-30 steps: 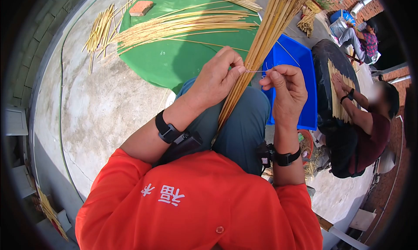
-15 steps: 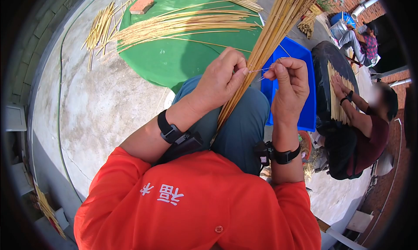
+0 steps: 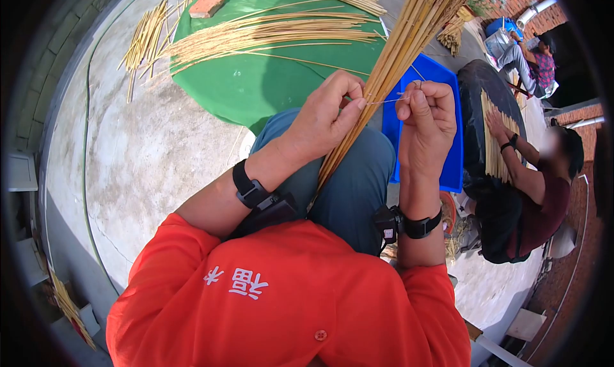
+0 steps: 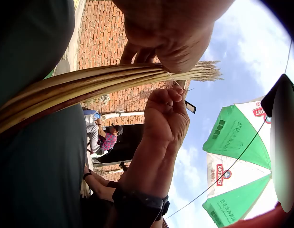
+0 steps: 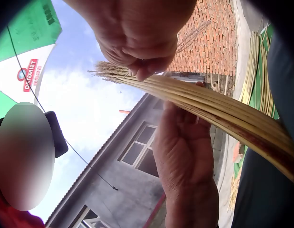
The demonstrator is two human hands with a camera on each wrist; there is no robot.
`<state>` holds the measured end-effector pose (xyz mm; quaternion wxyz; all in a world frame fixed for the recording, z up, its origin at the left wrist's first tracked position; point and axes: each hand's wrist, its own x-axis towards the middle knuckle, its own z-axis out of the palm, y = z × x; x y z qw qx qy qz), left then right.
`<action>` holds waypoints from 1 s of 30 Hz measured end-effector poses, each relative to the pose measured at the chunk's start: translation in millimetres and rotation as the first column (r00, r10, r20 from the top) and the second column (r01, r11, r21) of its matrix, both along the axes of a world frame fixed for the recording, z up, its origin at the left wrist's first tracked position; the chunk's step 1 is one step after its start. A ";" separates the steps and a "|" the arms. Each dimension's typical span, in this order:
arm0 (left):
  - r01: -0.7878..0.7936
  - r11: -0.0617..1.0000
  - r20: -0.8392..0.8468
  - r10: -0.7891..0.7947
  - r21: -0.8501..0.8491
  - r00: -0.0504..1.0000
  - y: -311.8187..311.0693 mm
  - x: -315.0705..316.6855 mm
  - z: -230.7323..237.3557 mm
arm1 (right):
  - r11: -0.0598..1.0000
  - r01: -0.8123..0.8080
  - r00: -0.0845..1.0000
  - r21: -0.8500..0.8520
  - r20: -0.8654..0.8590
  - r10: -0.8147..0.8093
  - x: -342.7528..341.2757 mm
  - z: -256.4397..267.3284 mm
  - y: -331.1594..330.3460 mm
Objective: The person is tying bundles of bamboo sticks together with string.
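A bundle of long dry stalks (image 3: 396, 44) with brushy, seeded tops leans upright between the wearer's knees. My left hand (image 3: 326, 114) grips it from the left, thumb at the front where a thin pale string (image 3: 385, 101) meets the stalks. In the right wrist view, the left fingers pass behind the stalks (image 5: 223, 104). Right of the bundle, my right hand (image 3: 425, 127) pinches the string's other end between thumb and forefinger. The string runs taut across the short gap between both hands, and a fine loose end shows above the right fingertips.
More stalks (image 3: 275, 34) lie on a green cloth (image 3: 256, 89) ahead, beside a brick (image 3: 206, 6). A blue plastic tub (image 3: 441, 165) stands behind the right hand. On the right, another person (image 3: 537, 188) presses stalks on a black-covered surface (image 3: 476, 124); a second person (image 3: 543, 63) sits farther off.
My right hand has moved slightly up and right, drawing a longer length of string away from the bundle. The left hand keeps its hold in nearly the same place.
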<state>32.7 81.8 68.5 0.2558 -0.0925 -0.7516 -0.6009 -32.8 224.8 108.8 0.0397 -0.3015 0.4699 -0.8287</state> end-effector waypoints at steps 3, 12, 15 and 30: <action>0.022 0.999 -0.002 -0.022 0.025 1.000 0.3 -0.4 -1.0 | 0.996 -0.069 0.997 -0.050 0.018 0.070 -2.0 1.4 -1.7; 0.033 0.992 -0.093 -0.021 0.125 0.995 4.1 -5.4 -4.4 | 0.988 -0.110 0.989 -0.110 0.089 0.120 -3.5 3.7 -8.1; 0.044 0.987 -0.095 -0.030 0.153 0.995 5.0 -6.0 -6.7 | 0.988 -0.106 0.989 -0.111 0.091 0.116 -2.9 4.0 -7.2; 0.208 0.907 0.034 -0.237 0.365 0.971 4.6 -4.7 -4.4 | 0.978 -0.112 0.982 -0.173 0.134 0.136 0.7 3.9 -7.7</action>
